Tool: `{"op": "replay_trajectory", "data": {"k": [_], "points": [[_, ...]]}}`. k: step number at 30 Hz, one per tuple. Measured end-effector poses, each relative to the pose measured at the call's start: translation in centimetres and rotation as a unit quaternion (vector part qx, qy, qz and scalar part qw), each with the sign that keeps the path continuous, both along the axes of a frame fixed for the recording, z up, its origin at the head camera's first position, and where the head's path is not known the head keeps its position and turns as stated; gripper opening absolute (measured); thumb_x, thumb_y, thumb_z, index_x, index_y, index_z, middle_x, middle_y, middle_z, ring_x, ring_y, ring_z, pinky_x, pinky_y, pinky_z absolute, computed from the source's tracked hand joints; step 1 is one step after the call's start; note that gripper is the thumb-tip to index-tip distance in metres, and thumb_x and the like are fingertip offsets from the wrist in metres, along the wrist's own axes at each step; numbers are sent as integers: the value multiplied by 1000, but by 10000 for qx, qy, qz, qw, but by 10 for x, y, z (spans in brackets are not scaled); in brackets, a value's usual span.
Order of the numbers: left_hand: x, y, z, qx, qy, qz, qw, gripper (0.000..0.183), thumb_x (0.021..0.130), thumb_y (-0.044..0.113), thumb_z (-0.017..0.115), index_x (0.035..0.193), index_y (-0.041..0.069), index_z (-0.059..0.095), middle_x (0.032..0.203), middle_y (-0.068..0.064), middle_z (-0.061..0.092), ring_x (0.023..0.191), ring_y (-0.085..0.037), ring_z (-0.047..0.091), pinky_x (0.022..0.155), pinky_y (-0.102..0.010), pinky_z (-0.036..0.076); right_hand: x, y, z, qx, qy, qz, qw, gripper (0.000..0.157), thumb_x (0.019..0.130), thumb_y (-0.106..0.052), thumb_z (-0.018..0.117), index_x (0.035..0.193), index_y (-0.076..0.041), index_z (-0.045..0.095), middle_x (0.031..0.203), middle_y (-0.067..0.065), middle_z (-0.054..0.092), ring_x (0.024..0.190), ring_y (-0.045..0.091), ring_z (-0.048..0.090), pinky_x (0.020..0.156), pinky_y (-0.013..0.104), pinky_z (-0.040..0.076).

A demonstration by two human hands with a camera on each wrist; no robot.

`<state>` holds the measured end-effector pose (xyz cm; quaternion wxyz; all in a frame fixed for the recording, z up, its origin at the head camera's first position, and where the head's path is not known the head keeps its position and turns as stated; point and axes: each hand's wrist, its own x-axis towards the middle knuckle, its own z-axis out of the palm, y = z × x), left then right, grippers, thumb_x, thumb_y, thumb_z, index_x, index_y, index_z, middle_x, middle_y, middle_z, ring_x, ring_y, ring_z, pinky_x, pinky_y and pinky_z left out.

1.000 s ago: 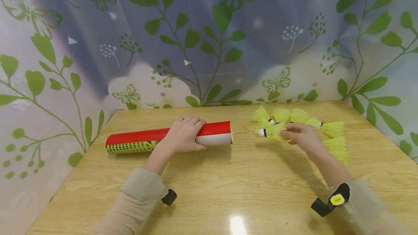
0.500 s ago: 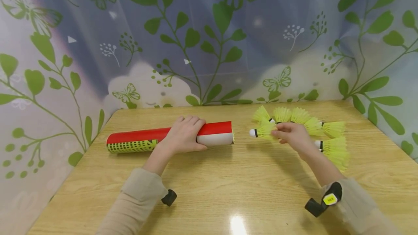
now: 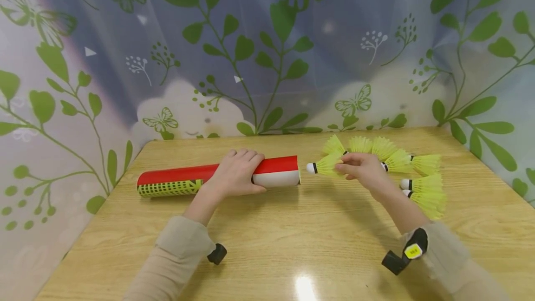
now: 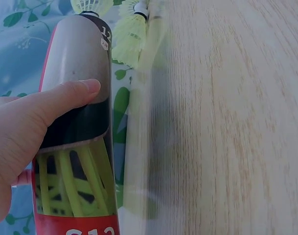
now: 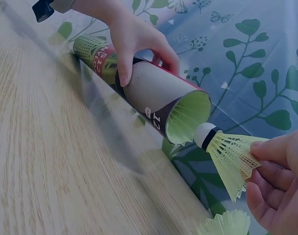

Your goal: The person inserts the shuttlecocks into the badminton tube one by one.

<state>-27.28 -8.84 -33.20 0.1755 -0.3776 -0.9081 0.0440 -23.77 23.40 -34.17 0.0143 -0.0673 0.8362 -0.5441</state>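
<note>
A red, white and yellow-green shuttlecock tube (image 3: 276,172) lies sideways on the wooden table, its open end facing right. My left hand (image 3: 234,173) grips it from above, thumb along the near side in the left wrist view. Inside the mouth, the right wrist view shows the skirt of another shuttlecock (image 5: 188,117). My right hand (image 3: 365,173) pinches a yellow shuttlecock (image 5: 232,152) by its skirt edge, between thumb and fingers. Its white cork points at the tube's mouth, a short gap away in the head view.
Several yellow shuttlecocks (image 3: 424,164) lie grouped at the right back of the table (image 3: 267,245), behind and beside my right hand. A curtain (image 3: 267,59) printed with leaves and butterflies hangs along the table's back edge.
My right hand has carried the shuttlecock leftward from the group, bringing its cork close to the tube's mouth. My left hand and the tube have stayed nearly still.
</note>
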Motion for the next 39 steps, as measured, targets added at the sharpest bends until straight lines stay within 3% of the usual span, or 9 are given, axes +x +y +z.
{"op": "replay_trajectory", "data": {"k": [4, 11, 15, 22, 29, 35, 39], "points": [[-1, 0, -2, -41, 50, -1, 10000, 71, 70, 56, 71, 121, 10, 54, 113, -3, 59, 101, -22, 52, 80, -37, 40, -3, -7, -2, -10, 73, 116, 9999, 41, 89, -23, 63, 116, 6, 57, 102, 9, 65, 86, 11, 60, 82, 45, 47], [-1, 1, -3, -14, 89, -13, 10000, 70, 70, 55, 71, 121, 9, 55, 114, -4, 59, 103, -22, 53, 82, -38, 40, -4, -24, 0, 50, 48, 200, 9998, 40, 89, -21, 62, 117, 6, 57, 125, 21, 53, 92, 21, 59, 80, 43, 47], [-1, 0, -2, 1, 113, -30, 9999, 70, 70, 55, 71, 121, 9, 55, 113, -4, 59, 102, -22, 53, 82, -38, 40, -5, -32, -4, 39, 120, 281, 9995, 37, 89, -19, 63, 115, 6, 59, 126, 21, 52, 96, 23, 57, 77, 43, 47], [0, 1, -2, 7, 87, -33, 10000, 70, 70, 55, 71, 121, 10, 55, 113, -3, 59, 101, -21, 52, 81, -37, 39, -6, -42, -9, 117, 192, 201, 9995, 30, 87, -17, 65, 109, 3, 64, 116, 16, 59, 86, 19, 54, 68, 36, 46], [0, 0, -3, -1, 132, -21, 9999, 71, 69, 56, 71, 121, 10, 55, 113, -3, 59, 101, -21, 53, 81, -37, 40, -5, -50, -10, -139, 344, 435, 9984, 26, 87, -10, 63, 108, 6, 63, 83, 10, 63, 74, 29, 56, 63, 35, 48], [-1, 0, -4, 58, 150, -42, 9999, 70, 70, 56, 71, 120, 9, 55, 113, -4, 59, 101, -21, 53, 81, -37, 40, -4, -53, -12, -409, 284, 528, 9974, 28, 87, -5, 61, 110, 12, 60, 93, 15, 66, 82, 31, 62, 74, 38, 52], [-2, 0, -4, 82, 173, -62, 9998, 71, 69, 55, 72, 120, 9, 55, 113, -4, 59, 101, -21, 53, 81, -38, 40, -3, -52, -14, -501, 269, 478, 9972, 28, 88, -4, 60, 110, 12, 59, 97, 21, 64, 80, 23, 64, 76, 38, 52]]}}
